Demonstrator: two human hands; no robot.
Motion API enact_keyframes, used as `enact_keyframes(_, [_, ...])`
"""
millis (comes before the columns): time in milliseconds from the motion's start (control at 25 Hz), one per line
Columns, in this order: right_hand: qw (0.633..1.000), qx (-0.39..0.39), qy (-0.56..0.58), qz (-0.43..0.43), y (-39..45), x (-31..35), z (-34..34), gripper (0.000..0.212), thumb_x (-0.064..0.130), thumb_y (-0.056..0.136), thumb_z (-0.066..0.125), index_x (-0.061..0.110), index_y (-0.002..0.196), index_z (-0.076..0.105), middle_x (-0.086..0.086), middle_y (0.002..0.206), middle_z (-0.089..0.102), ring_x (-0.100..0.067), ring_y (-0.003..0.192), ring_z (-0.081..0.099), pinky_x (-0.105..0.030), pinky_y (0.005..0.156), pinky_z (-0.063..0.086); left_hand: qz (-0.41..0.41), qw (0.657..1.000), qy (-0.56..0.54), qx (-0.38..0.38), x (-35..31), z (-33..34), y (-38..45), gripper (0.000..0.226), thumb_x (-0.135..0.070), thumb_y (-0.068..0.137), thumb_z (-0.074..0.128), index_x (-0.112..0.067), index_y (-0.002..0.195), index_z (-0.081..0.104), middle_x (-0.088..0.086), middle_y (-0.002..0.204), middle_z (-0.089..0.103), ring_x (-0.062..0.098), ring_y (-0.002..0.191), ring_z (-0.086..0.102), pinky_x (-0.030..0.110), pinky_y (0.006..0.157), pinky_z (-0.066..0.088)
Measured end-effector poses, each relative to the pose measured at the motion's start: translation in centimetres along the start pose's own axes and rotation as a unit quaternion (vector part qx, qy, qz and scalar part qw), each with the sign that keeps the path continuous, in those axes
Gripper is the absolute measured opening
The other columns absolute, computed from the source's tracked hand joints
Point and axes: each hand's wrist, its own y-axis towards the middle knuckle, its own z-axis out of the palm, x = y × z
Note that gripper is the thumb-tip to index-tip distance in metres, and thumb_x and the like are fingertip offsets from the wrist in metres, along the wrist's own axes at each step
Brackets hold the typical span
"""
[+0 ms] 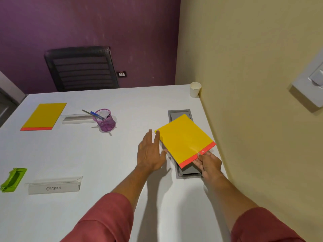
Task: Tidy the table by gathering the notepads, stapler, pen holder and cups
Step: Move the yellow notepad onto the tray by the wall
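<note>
Fingers of right hand (208,164) pinch notepad (185,139) red edge | left hand (151,151) spread | long axis runs near-right to far-left

Your single head view looks forward and down, close over the tabletop (122,172), toward the far corner walls.

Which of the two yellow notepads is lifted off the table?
The right notepad, pinched at its red edge by the right hand above the grey floor box. The left notepad lies flat, untouched.
</note>
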Motion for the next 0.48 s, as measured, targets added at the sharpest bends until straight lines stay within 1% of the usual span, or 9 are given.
enact_keyframes(40, [0.999, -0.02, 0.027, 0.008, 0.3, -0.3, -0.2, 0.02, -0.012, 0.085, 0.062, 0.005, 0.095, 0.07, -0.009, 0.079, 0.077, -0.022, 0.071, 0.076, -0.031, 0.057, 0.06, 0.001, 1.0, 0.012, 0.007, -0.2, 0.9, -0.1, 0.086, -0.055, 0.093, 0.043, -0.019, 0.157, -0.003, 0.015, 0.165, -0.003, 0.031, 0.152, 0.003, 0.045, 0.121, 0.011])
enact_keyframes(120, [0.995, -0.062, 0.073, 0.027, 1.2, -0.9, -0.5, 0.022, -0.012, 0.084, 0.064, 0.001, 0.1, 0.068, -0.014, 0.08, 0.075, -0.023, 0.067, 0.075, -0.03, 0.055, 0.059, -0.001, 0.999, 0.046, 0.015, -0.4, 2.5, 0.0, 0.094, -0.064, 0.09, 0.039, -0.02, 0.155, -0.014, 0.014, 0.164, -0.012, 0.029, 0.152, -0.007, 0.045, 0.122, 0.003])
enact_keyframes(200, [0.991, -0.09, 0.097, 0.036, 1.9, -1.3, -0.8, 0.029, -0.012, 0.083, 0.065, -0.003, 0.11, 0.064, -0.016, 0.086, 0.073, -0.022, 0.064, 0.075, -0.028, 0.053, 0.059, -0.008, 0.997, 0.074, 0.029, -0.6, 3.7, 0.3, 0.099, -0.069, 0.087, 0.034, -0.019, 0.153, -0.02, 0.014, 0.162, -0.018, 0.029, 0.151, -0.013, 0.046, 0.122, -0.003])
enact_keyframes(280, [0.988, -0.096, 0.113, 0.042, 2.5, -1.7, -1.1, 0.041, -0.011, 0.084, 0.064, -0.005, 0.124, 0.056, -0.017, 0.094, 0.07, -0.022, 0.064, 0.075, -0.028, 0.056, 0.06, -0.017, 0.995, 0.091, 0.041, -0.7, 4.6, 0.6, 0.102, -0.073, 0.086, 0.032, -0.018, 0.151, -0.024, 0.014, 0.161, -0.021, 0.03, 0.15, -0.017, 0.046, 0.122, -0.006])
enact_keyframes(320, [0.987, -0.094, 0.125, 0.048, 2.8, -1.7, -1.1, 0.046, -0.011, 0.085, 0.061, -0.005, 0.13, 0.051, -0.018, 0.099, 0.069, -0.023, 0.066, 0.075, -0.029, 0.06, 0.061, -0.021, 0.994, 0.096, 0.045, -0.6, 5.0, 0.8, 0.102, -0.074, 0.086, 0.031, -0.018, 0.15, -0.025, 0.014, 0.161, -0.023, 0.03, 0.15, -0.018, 0.046, 0.121, -0.007])
enact_keyframes(360, [0.985, -0.09, 0.137, 0.053, 3.2, -1.7, -1.2, 0.049, -0.012, 0.087, 0.059, -0.005, 0.134, 0.047, -0.02, 0.108, 0.067, -0.026, 0.074, 0.074, -0.031, 0.067, 0.062, -0.026, 0.994, 0.097, 0.049, -0.6, 5.2, 1.0, 0.103, -0.075, 0.085, 0.03, -0.017, 0.15, -0.025, 0.014, 0.161, -0.023, 0.03, 0.15, -0.019, 0.046, 0.121, -0.008])
enact_keyframes(400, [0.984, -0.09, 0.144, 0.06, 3.7, -1.6, -1.2, 0.051, -0.012, 0.088, 0.056, -0.006, 0.138, 0.043, -0.023, 0.12, 0.064, -0.03, 0.083, 0.072, -0.034, 0.077, 0.061, -0.028, 0.994, 0.095, 0.053, -0.5, 5.5, 1.3, 0.103, -0.075, 0.085, 0.03, -0.017, 0.151, -0.024, 0.015, 0.161, -0.023, 0.03, 0.15, -0.019, 0.046, 0.121, -0.008])
enact_keyframes(440, [0.983, -0.091, 0.147, 0.067, 4.2, -1.6, -1.2, 0.053, -0.012, 0.089, 0.055, -0.007, 0.14, 0.041, -0.025, 0.128, 0.059, -0.032, 0.089, 0.069, -0.037, 0.085, 0.058, -0.03, 0.994, 0.091, 0.056, -0.5, 5.7, 1.4, 0.103, -0.075, 0.085, 0.03, -0.017, 0.151, -0.023, 0.015, 0.161, -0.022, 0.03, 0.15, -0.018, 0.046, 0.121, -0.008])
enact_keyframes(480, [0.982, -0.094, 0.145, 0.075, 4.5, -1.6, -1.3, 0.052, -0.012, 0.089, 0.055, -0.007, 0.139, 0.042, -0.025, 0.131, 0.058, -0.031, 0.088, 0.068, -0.038, 0.089, 0.056, -0.03, 0.994, 0.087, 0.057, -0.5, 5.9, 1.5, 0.103, -0.075, 0.085, 0.03, -0.016, 0.152, -0.021, 0.015, 0.162, -0.021, 0.03, 0.15, -0.017, 0.045, 0.121, -0.007])
